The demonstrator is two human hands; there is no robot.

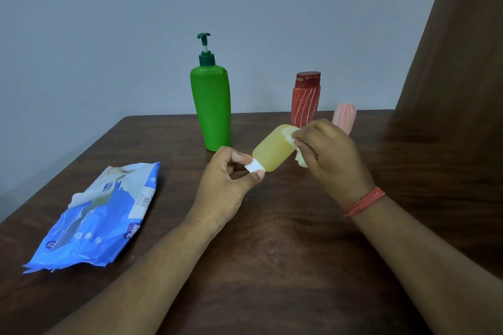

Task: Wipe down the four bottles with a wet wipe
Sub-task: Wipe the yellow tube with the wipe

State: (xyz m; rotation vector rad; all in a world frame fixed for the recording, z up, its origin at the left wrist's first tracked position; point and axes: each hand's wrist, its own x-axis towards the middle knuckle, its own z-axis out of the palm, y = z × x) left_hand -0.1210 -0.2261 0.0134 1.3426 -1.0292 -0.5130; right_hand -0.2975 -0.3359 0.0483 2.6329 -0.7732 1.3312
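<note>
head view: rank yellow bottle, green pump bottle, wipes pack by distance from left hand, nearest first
From the left hand:
1. Yellow bottle: its white cap pinched in that hand.
2. Green pump bottle: standing just behind the hand.
3. Wipes pack: lying far to the left.

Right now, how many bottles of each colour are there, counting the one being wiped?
Green pump bottle: 1
Red bottle: 1
Pink bottle: 1
Yellow bottle, held by its cap in the left hand: 1
Total: 4 bottles
</note>
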